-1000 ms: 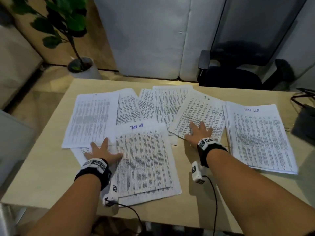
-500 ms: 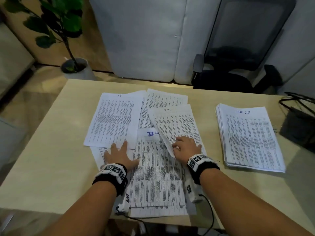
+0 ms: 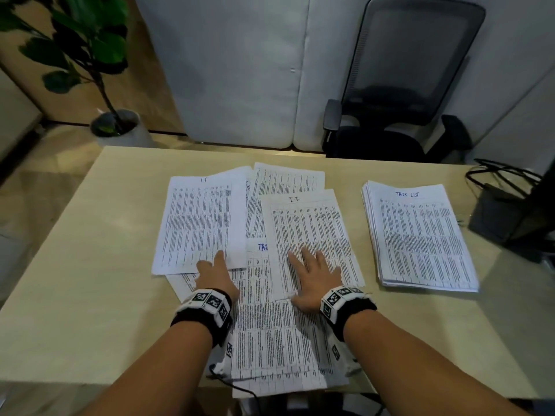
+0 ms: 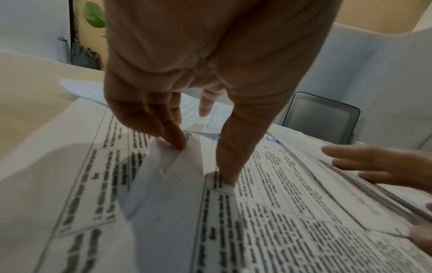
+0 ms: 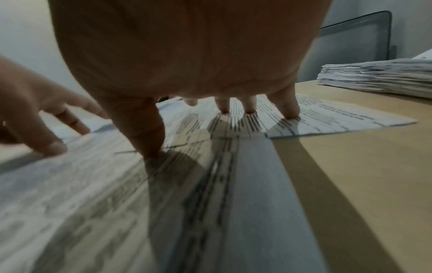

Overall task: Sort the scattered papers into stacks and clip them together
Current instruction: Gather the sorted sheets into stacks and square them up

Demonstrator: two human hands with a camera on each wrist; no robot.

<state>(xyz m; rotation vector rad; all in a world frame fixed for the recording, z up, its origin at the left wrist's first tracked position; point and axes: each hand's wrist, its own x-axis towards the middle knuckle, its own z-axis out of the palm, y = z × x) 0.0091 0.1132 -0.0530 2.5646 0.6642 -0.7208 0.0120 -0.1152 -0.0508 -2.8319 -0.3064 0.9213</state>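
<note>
the scattered papers (image 3: 264, 265) overlap mid-counter (image 3: 90, 265). my left hand (image 3: 216, 274) lies flat on the left i.t. sheet (image 3: 204, 223), my right hand (image 3: 315, 280) flat on another; both grips released. a tidy task list stack (image 3: 420, 235) sits well apart to the right. a chair (image 3: 405, 85) and potted plant (image 3: 90, 55) stand beyond. since a second ago the spread has bunched inward.

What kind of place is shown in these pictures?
Probably an office or a home workroom. A mesh office chair stands behind a light wooden desk, printed sheets headed "Task List" lie on it, and cables run at its right edge.
</note>
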